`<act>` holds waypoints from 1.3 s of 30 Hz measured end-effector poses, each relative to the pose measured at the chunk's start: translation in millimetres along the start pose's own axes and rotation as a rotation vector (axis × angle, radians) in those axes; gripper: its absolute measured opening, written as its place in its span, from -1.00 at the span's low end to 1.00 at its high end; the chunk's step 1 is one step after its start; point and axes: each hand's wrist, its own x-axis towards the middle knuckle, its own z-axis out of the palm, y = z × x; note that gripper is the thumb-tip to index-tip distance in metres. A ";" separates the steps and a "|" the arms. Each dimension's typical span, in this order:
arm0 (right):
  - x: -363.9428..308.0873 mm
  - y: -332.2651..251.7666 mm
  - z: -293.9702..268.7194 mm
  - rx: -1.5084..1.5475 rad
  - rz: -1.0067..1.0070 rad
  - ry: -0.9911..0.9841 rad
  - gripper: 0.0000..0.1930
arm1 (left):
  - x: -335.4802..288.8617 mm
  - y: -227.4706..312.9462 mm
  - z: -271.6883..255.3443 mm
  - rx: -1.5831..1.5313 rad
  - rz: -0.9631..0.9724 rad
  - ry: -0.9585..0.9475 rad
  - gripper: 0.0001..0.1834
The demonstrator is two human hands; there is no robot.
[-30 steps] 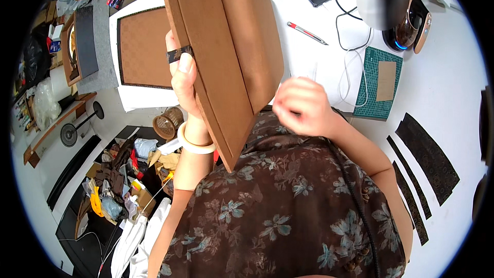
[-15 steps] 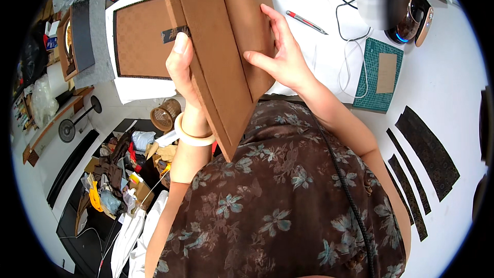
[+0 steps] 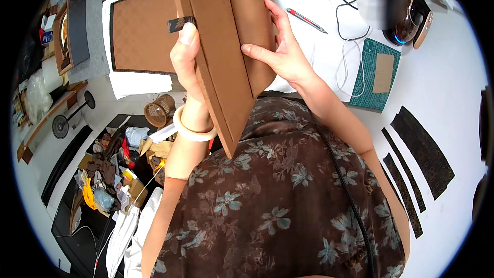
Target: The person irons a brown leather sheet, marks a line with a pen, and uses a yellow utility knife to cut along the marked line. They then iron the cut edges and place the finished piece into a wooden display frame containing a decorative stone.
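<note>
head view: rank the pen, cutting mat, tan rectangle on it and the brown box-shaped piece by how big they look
1. brown box-shaped piece; probably nearer the camera, which may enlarge it
2. green cutting mat
3. tan rectangle
4. pen, slimmest

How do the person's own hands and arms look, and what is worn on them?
The left hand and right hand are bare, without gloves or visible rings. A smooth, cream-coloured bangle circles the left wrist; the right wrist shows none. No sleeves cover the forearms.
</note>
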 end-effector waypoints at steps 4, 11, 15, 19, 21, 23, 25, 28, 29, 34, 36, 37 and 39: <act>-3.0 17.0 6.8 -0.007 -0.137 0.044 0.05 | 0.2 0.5 2.6 -0.044 0.014 -0.037 -0.46; -7.6 22.6 -14.4 0.105 -0.020 -0.021 -0.03 | 5.7 -2.0 6.7 0.113 0.140 0.017 -0.62; -13.5 18.0 0.0 -0.250 -0.201 0.051 -0.14 | 5.8 -0.7 2.1 -0.001 0.057 0.031 -0.62; 0.6 16.7 -5.0 -0.569 -0.392 0.310 -0.20 | 2.6 4.3 5.8 0.011 -0.001 0.054 -0.58; 11.2 9.1 -21.5 -0.670 -0.551 0.530 -0.28 | 2.4 7.1 -5.8 0.026 -0.048 -0.035 -0.54; -14.0 -5.0 -17.5 -0.891 -0.869 0.023 -0.35 | 1.1 6.4 -3.1 0.058 0.001 -0.007 -0.48; -16.4 -10.9 -23.5 -0.921 -0.752 -0.089 -0.40 | 0.7 9.1 0.5 0.094 0.008 0.041 -0.42; 14.3 7.4 -71.9 -0.634 0.041 0.343 -0.44 | -2.7 13.8 -5.4 0.107 -0.043 0.118 -0.36; 11.3 4.5 -79.0 -0.690 -0.061 0.317 -0.45 | -0.8 12.3 -12.4 0.093 -0.029 0.126 -0.35; -28.4 -4.8 -18.4 -0.944 -0.827 -0.373 -0.42 | -15.5 30.0 -2.0 0.128 -0.150 0.200 -0.30; -3.1 30.3 -44.0 -1.135 -0.816 -0.272 -0.42 | -26.9 42.6 10.2 0.175 -0.159 0.209 -0.39; 10.9 51.9 -60.4 -1.068 -0.482 -0.071 -0.45 | -29.6 47.9 15.9 0.288 -0.138 0.230 -0.41; 22.7 79.9 -89.6 -0.935 -0.266 0.246 -0.51 | -23.2 60.6 3.9 0.424 -0.081 0.201 -0.49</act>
